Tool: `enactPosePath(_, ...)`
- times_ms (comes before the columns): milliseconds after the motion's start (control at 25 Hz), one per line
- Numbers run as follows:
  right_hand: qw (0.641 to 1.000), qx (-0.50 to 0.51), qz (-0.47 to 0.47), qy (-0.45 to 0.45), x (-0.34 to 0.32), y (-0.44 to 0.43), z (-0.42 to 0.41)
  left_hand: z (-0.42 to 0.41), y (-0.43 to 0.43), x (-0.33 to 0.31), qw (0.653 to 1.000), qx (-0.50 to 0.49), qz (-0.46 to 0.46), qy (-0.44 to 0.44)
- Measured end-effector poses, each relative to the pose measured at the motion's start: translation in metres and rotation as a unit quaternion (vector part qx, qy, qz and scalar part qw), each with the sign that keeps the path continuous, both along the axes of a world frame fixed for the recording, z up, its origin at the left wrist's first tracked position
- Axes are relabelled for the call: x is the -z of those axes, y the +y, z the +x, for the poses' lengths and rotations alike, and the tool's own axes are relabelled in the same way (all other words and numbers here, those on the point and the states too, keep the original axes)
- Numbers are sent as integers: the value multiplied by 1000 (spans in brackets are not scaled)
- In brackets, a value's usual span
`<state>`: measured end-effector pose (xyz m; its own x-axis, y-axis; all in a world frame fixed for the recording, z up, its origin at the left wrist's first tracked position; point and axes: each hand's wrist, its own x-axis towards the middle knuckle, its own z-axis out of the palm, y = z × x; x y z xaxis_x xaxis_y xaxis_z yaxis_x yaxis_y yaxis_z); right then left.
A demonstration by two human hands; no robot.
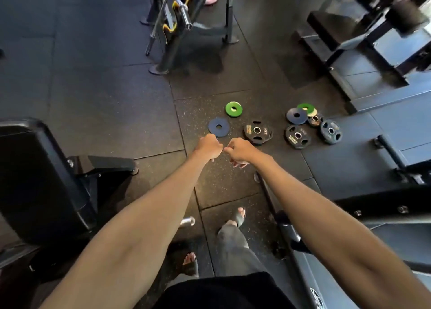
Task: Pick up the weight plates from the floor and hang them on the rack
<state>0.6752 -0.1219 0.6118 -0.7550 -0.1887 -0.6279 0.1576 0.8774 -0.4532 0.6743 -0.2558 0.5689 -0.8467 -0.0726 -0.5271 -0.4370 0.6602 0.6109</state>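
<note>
Left hand: the left hand (pixel 208 146) is curled into a loose fist, holding nothing, stretched out above the floor.
Right hand: the right hand (pixel 240 152) is just beside it, knuckles almost touching, fingers bent under and empty.
Near plates: a blue plate (pixel 218 127), a green plate (pixel 233 109) and a black 5 kg plate (pixel 257 132) lie flat on the rubber floor (pixel 105 112) just beyond the hands.
Far cluster: to the right, well apart, more weight plates (pixel 312 125) lie partly overlapping; perhaps six, the pile is hard to count.
Rack: a dark rack (pixel 177 26) stands farther off.
</note>
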Motion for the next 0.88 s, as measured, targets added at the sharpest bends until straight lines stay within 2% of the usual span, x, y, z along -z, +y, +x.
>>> enactPosePath(320, 1000, 23, -2, -19, 77, 79, -157, -158, 76, 63, 998, 16, -22, -60)
enactPosePath(560, 995, 88, -15, -37, 121, 144, -259, -271, 143, 87, 993, 70, -39, -88)
enactPosePath(880, 960, 268, -55, -66, 185, 193, -373, -422, 188, 146, 959, 232, -91, -135)
